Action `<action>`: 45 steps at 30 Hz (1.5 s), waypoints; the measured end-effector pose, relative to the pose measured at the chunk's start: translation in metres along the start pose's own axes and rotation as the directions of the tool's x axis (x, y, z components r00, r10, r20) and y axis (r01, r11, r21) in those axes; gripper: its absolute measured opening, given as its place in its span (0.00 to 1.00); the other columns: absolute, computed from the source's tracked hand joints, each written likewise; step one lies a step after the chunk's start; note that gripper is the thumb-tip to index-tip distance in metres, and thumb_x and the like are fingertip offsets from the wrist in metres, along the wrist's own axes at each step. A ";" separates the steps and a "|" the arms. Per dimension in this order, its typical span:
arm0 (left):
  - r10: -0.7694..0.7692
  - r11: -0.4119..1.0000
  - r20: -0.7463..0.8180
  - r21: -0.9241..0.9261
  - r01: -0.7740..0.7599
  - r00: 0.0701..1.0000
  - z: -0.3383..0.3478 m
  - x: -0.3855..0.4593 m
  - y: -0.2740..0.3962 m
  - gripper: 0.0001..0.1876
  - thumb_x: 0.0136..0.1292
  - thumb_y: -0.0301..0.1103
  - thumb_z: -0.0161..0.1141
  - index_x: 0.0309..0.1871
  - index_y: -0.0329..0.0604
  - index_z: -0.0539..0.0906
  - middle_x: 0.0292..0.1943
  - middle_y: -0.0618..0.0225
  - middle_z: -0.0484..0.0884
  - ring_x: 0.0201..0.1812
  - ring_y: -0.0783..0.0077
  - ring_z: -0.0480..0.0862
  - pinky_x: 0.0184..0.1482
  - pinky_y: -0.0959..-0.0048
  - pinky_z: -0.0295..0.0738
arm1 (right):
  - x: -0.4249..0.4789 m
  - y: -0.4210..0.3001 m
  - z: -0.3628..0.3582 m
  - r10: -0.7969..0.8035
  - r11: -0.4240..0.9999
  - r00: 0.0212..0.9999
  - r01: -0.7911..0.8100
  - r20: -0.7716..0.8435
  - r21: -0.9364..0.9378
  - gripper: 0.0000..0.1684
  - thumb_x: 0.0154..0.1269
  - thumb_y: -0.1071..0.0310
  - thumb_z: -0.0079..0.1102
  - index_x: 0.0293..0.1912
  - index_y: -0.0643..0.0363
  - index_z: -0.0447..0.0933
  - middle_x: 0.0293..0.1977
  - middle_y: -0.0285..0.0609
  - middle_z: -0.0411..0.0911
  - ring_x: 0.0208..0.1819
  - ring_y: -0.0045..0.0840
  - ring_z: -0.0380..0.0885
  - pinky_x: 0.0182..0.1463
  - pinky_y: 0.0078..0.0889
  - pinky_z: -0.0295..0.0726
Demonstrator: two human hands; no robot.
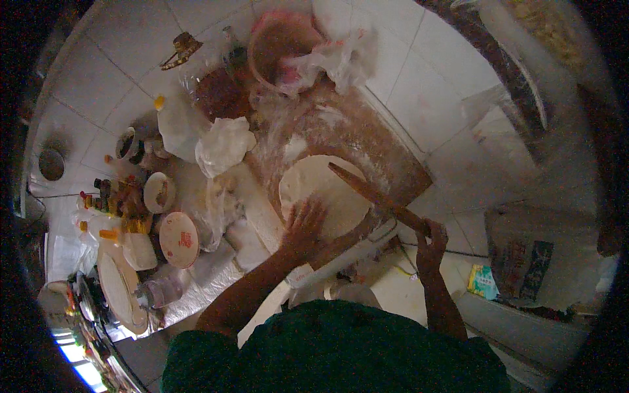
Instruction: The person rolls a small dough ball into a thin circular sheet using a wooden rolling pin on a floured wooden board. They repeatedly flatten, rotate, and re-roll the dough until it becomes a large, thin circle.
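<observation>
My left hand [307, 226] lies on the near part of a round, flattened sheet of dough [314, 179], its fingers somewhat spread. In my right hand [432, 240] is one end of a tapered wooden rolling pin [376, 196]. The pin slants up and to the left, and its far tip overlaps the dough in the picture; I cannot tell whether it touches. Beneath the dough is a brown wooden board [393, 162] dusted with loose flour.
Behind the board stands a pink basin [263, 44] with a plastic bag [344, 56]. Left are a white crumpled bag [223, 145], a white jug with a yellow cap [179, 127], a patterned plate [178, 240] and several bottles [110, 196]. A large printed bag [530, 255] stands right.
</observation>
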State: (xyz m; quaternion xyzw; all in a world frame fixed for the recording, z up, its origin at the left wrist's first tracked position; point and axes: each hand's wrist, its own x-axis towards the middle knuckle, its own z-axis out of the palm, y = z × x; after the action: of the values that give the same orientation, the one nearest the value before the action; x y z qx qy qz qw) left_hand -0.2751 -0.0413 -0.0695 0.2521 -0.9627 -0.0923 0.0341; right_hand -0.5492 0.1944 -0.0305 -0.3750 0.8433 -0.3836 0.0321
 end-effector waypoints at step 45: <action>-0.059 0.995 -0.306 0.064 0.083 0.950 -0.014 0.191 -0.122 0.54 0.69 0.68 0.58 0.85 0.40 0.53 0.85 0.47 0.50 0.85 0.42 0.48 0.83 0.38 0.42 | 0.157 -0.057 0.141 -0.207 0.874 0.952 0.283 0.224 -0.395 0.51 0.72 0.56 0.61 0.82 0.65 0.47 0.79 0.65 0.54 0.79 0.59 0.57 0.80 0.63 0.58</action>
State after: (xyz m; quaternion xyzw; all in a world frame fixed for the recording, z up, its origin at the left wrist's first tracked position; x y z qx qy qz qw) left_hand -0.3816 -0.2415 -0.0756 0.2988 -0.9392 -0.0167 0.1685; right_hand -0.5787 -0.0206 -0.0554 -0.5092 0.8456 -0.1582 -0.0248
